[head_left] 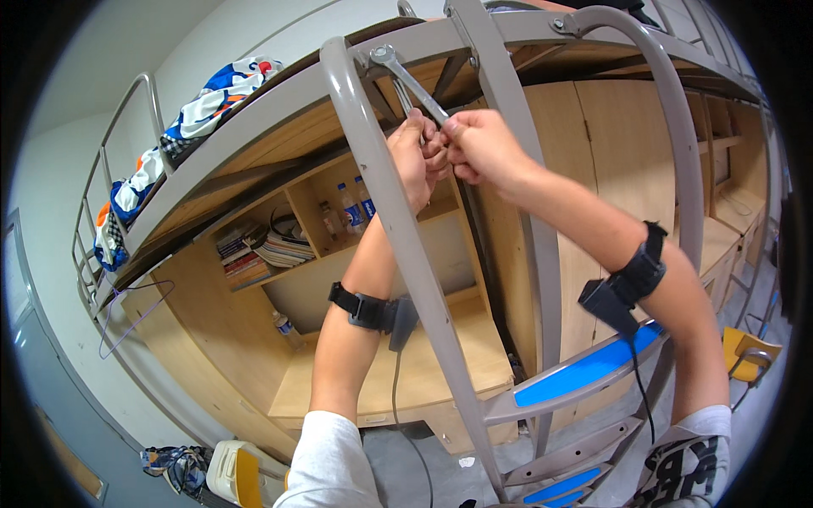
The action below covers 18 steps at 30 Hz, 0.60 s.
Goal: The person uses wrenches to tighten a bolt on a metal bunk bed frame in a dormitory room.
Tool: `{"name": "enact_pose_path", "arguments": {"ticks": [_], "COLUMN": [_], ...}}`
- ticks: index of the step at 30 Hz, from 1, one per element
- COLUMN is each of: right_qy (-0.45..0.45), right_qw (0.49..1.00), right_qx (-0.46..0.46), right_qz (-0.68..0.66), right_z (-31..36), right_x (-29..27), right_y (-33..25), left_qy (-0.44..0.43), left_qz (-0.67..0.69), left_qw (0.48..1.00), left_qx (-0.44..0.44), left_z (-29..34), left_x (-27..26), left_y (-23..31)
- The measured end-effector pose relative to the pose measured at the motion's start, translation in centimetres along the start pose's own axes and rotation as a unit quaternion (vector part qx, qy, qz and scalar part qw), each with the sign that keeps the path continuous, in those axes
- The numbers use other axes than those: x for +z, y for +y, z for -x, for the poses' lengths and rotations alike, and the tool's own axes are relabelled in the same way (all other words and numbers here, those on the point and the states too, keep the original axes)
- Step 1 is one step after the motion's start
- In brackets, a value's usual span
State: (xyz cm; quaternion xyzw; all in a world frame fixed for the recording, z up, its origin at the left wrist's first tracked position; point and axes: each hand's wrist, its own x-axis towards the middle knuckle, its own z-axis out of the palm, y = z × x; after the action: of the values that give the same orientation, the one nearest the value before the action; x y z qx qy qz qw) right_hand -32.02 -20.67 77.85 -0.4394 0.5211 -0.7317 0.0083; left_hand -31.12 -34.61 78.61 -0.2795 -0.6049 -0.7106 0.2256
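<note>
My right hand (489, 151) is closed around the lower end of a silver wrench (421, 91). The wrench slants up to the left, its head at a bolt on the grey bed frame (292, 93), beside the top of the ladder rail (366, 152). Close against it, my left hand (415, 159) reaches up behind that rail, fingers curled round a second slim metal tool (401, 95), which looks like another wrench. Its upper end lies behind the first wrench's head, so where it sits is hidden. The two hands touch or nearly touch.
Blue-treaded ladder steps (584, 368) cross below my right arm. Under the bunk stands a wooden desk (398, 364), with shelves of books (284, 245) and bottles (350, 207). Patterned bedding (216, 102) hangs over the bed's edge. Black straps (373, 311) with cables circle both forearms.
</note>
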Motion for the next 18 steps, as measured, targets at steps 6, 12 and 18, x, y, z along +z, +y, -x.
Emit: {"name": "enact_pose_path", "arguments": {"ticks": [6, 12, 18], "right_qy": [0.011, -0.052, -0.08], "right_qw": [0.956, 0.76, 0.81], "right_qx": [-0.048, -0.189, -0.181], "right_qz": [0.29, 0.619, 0.551], "right_z": [-2.8, -8.2, -8.7], "right_x": [-5.7, -9.3, -8.6], "right_y": [-4.9, -18.7, -19.6], "left_qy": [0.011, 0.011, 0.006], "left_qz": [0.001, -0.037, -0.031], "left_qw": [1.0, 0.999, 0.999], "left_qx": [-0.012, -0.025, -0.02], "left_z": [0.4, 0.1, 0.4], "left_x": [-0.4, -0.3, -0.7], "left_y": [0.8, 0.8, 0.8]}}
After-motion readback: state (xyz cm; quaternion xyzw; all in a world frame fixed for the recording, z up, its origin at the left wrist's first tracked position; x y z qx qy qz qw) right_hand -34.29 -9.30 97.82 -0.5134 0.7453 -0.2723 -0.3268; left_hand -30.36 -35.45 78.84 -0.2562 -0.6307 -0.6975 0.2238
